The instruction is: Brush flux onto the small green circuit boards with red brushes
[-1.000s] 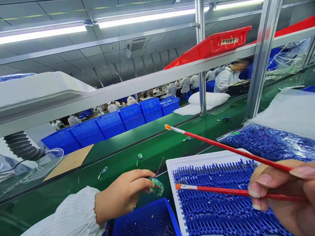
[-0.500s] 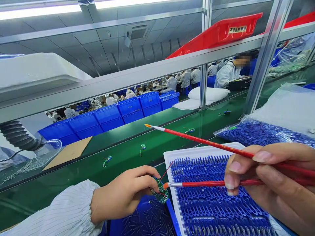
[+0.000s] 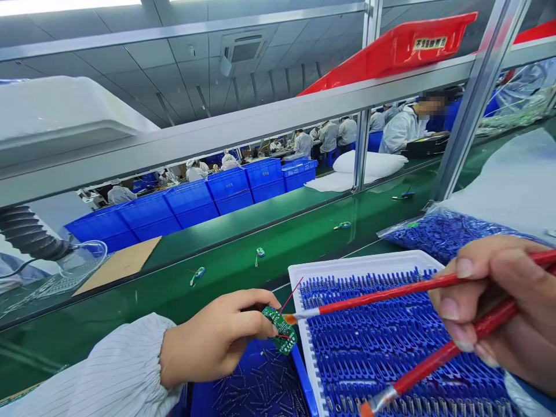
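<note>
Upper brush: had swung down since half a second before, its bristles no longer above the belt but at the right edge of the circuit board; whether they touched it, I could not tell.
Lower brush: had dropped too, its orange tip leaving the board's side and slanting down over the tray, near the bottom of the view.
Right hand: came in from the right, fingers and thumb bent around both red handles, which spread in a narrow V toward the left.
Left hand: reached in from the lower left, back of the hand up, wrist nearly level, thumb and fingers extended forward and pinching the circuit board by its left side.
Circuit board: sat tilted at those fingertips above the blue bin, a thin red wire sticking up and a second one crossing its face.
Gap between hands: wide, with the upper brush spanning it.
Blue bin: lay below the left hand, loose springs scattered inside.
White tray: stood just right of the bin, rows of blue clips filling it.
Green belt: ran beyond, its small boards shifted slightly rightward.
</note>
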`<state>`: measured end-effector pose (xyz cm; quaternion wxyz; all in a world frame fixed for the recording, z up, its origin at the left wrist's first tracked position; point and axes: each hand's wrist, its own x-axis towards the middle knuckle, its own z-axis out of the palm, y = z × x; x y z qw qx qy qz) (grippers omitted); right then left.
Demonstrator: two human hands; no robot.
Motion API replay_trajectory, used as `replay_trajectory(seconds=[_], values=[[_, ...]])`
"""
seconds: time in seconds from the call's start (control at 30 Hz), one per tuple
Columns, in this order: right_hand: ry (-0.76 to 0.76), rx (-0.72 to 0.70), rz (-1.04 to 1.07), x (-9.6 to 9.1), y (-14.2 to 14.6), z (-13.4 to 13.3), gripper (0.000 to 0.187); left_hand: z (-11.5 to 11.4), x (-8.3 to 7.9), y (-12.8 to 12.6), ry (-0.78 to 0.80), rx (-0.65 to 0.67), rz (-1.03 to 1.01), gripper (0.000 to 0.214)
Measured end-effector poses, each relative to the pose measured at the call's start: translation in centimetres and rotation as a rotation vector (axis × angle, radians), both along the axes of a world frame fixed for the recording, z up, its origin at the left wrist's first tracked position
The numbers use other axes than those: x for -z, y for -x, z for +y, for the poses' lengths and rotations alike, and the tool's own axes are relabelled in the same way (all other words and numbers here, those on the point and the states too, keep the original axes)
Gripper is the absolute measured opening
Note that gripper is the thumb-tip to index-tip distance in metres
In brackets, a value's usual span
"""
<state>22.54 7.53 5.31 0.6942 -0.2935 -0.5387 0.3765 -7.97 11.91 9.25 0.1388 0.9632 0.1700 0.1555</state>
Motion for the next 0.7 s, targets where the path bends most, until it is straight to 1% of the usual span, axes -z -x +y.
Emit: replay_trajectory(seconds=[0.1, 0.17, 0.3, 0.47, 0.57, 0.6, 0.63, 0.7], values=[[-0.045, -0.090, -0.049, -0.8, 1.0, 0.1, 0.024, 0.0, 0.0, -0.2, -0.019, 0.008, -0.008, 0.039], [-0.036, -0.119, -0.049, -0.9, 1.3, 0.0, 0.022, 0.0, -0.1, -0.2, -0.034, 0.015, -0.006, 0.040], [-0.020, -0.148, -0.054, -0.7, 1.4, 0.0, 0.022, -0.1, -0.1, -0.1, -0.062, 0.016, 0.006, 0.040], [-0.035, -0.140, -0.087, -0.7, 1.6, 0.4, 0.022, -0.3, -0.1, -0.2, -0.090, 0.018, 0.010, 0.040], [-0.042, -0.164, -0.140, -0.9, 1.9, 0.0, 0.021, -0.3, 0.0, -0.2, -0.095, 0.012, 0.021, 0.041], [-0.026, -0.136, -0.146, -1.0, 2.1, -0.3, 0.022, -0.3, 0.1, -0.2, -0.093, 0.007, 0.022, 0.042], [0.004, -0.079, -0.144, -1.0, 2.2, -0.6, 0.023, -0.3, 0.1, -0.3, -0.088, 0.004, 0.020, 0.043], [0.091, 0.064, -0.123, -0.7, 2.1, -1.2, 0.030, -0.2, 0.2, -0.4, -0.074, 0.000, 0.020, 0.045]])
